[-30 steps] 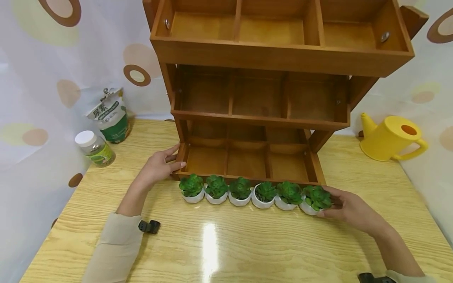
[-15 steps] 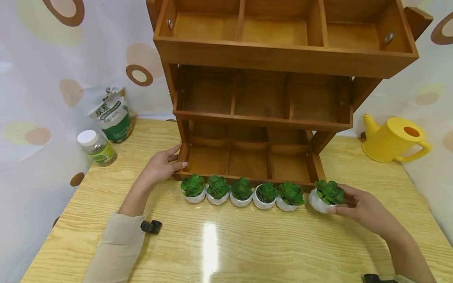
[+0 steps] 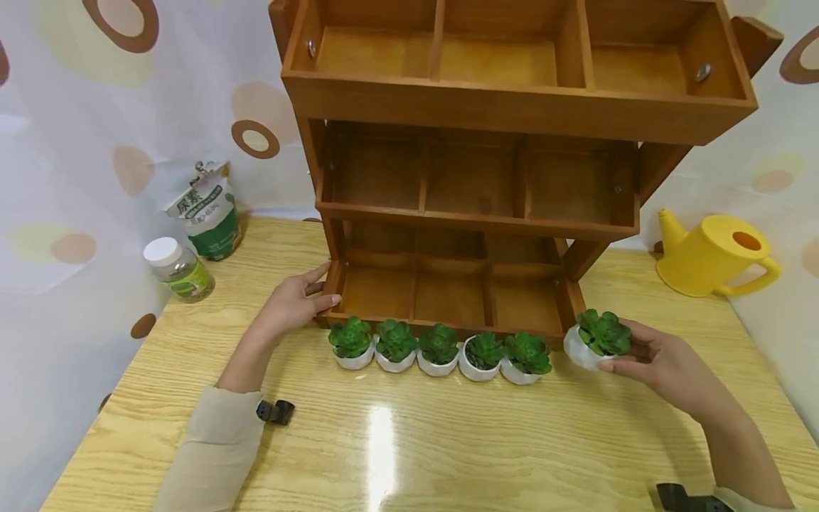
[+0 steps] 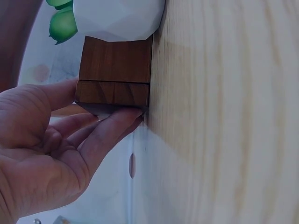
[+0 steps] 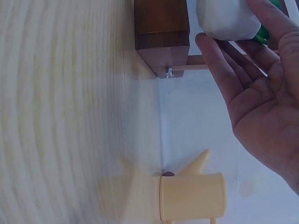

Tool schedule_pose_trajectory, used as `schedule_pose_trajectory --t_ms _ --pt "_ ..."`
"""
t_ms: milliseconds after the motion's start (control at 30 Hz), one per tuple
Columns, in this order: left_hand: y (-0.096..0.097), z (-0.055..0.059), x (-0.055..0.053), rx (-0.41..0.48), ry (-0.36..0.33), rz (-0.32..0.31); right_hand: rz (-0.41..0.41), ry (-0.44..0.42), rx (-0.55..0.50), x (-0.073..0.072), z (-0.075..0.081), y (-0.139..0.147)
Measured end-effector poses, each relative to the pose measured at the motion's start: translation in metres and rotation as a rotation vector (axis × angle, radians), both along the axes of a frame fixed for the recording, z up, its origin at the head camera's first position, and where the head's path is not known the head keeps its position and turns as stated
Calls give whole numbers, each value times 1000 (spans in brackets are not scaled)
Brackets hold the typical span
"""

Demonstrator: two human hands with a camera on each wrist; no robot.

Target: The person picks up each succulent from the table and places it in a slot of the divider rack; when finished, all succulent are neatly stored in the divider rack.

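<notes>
A brown wooden three-tier shelf (image 3: 512, 114) with divided trays stands on the table. My left hand (image 3: 288, 306) holds the left front corner of its lowest tray; in the left wrist view the thumb lies over the tray's top edge and the fingers (image 4: 110, 130) are against its side. Between thumb and fingers, my right hand (image 3: 665, 366) grips a potted succulent (image 3: 581, 352) with a white faceted pot, raised off the table near the tray's right front corner. Several similar potted succulents (image 3: 438, 348) line up along the tray's front.
At the back right sits a yellow watering can (image 3: 700, 259). A white-lidded jar (image 3: 185, 274) and a clipped green-and-white bag (image 3: 214, 224) stand at the back left. Patterned cloth (image 3: 70, 178) hangs behind the wooden table (image 3: 480, 448).
My right hand has lifted the rightmost potted succulent out of the row and moved it right and slightly toward the shelf. My left hand stays on the tray corner.
</notes>
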State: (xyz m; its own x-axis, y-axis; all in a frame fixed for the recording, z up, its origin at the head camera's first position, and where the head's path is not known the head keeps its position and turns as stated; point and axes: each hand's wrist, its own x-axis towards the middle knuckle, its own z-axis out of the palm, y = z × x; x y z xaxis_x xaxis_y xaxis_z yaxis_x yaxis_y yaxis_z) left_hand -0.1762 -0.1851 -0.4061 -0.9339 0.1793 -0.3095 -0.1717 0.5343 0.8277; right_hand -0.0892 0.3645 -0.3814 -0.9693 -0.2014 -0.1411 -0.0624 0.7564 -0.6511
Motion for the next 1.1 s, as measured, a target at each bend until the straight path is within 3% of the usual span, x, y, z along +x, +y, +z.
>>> schedule_pose_trajectory --t_ms 400,700,1100 --pt "-2 -2 0 4 -17 6 -34 83 -21 -17 0 -23" --pt "-1 -3 -1 15 -8 3 -99 44 25 -32 2 -34" --pt "-1 -1 0 -20 5 -6 -108 67 42 -49 -3 -51"
